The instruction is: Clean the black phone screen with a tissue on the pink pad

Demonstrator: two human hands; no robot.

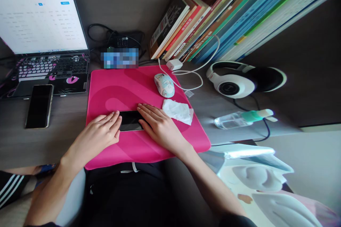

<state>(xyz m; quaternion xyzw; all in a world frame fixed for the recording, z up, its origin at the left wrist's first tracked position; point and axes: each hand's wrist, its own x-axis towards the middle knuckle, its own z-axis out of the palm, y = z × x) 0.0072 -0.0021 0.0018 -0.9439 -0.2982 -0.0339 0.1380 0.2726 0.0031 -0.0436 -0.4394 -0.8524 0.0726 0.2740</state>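
A black phone (130, 121) lies flat, screen up, on a pink mouse pad (114, 88) in front of me. My left hand (102, 133) rests flat on the phone's left end, fingers stretched out. My right hand (158, 124) lies flat over its right end, fingers extended too. Neither hand grips the phone. A crumpled white wipe (178, 110) sits on the pad just right of my right hand. A small patterned mouse (164, 84) lies beyond it.
An open laptop (42, 35) stands at the far left with a second dark phone (39, 105) in front of it. Leaning books (213, 17), a white charger and cable (174, 65), white headphones (234, 81) and a spray bottle (239, 118) fill the right side.
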